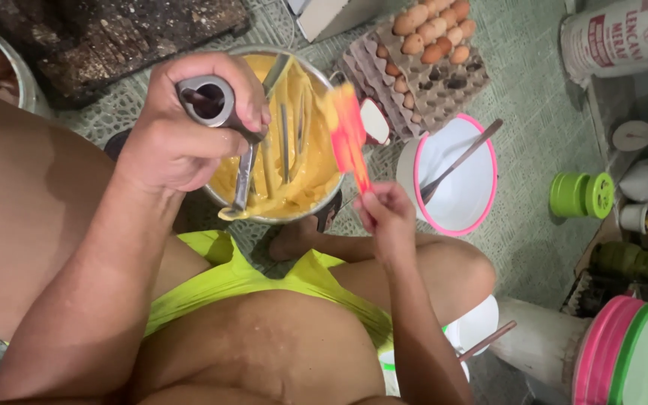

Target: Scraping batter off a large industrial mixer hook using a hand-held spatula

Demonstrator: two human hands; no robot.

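Fingers of left hand [181, 131] clench whisk [245, 161] pointing down into bowl [260, 217] — right hand [385, 217] pinches upright spatula [350, 135].

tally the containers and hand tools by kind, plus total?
Metal mixing bowl of yellow batter: 1
White bowls with pink rim: 1
Egg trays: 1
Green jars: 1
Whisks, in the left hand: 1
Red spatulas, in the right hand: 1
Total: 6
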